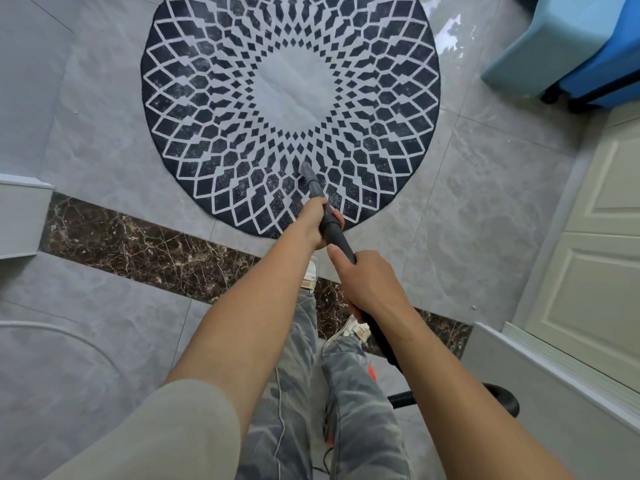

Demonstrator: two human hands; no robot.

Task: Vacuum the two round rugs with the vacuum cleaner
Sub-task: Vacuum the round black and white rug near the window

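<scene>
The narrow nozzle is pressing down on the round rug, partway between the rug's pale centre and its near edge, and the likeliest trouble is the thin rug getting sucked up or bunching and sliding on the glossy floor tiles if the tip is dragging too hard. With so small a tip, strips of the pattern are also at risk of being missed, especially along the far edge. The ribbed hose is looping behind the right forearm and may be snagging or pulling the wand off line. Both hands are gripping that wand: the left hand is wrapping around it lower down, over the rug's near edge, and the right hand is curling round it higher up, above the dark marble strip. The rug is lying ahead of both hands.
</scene>
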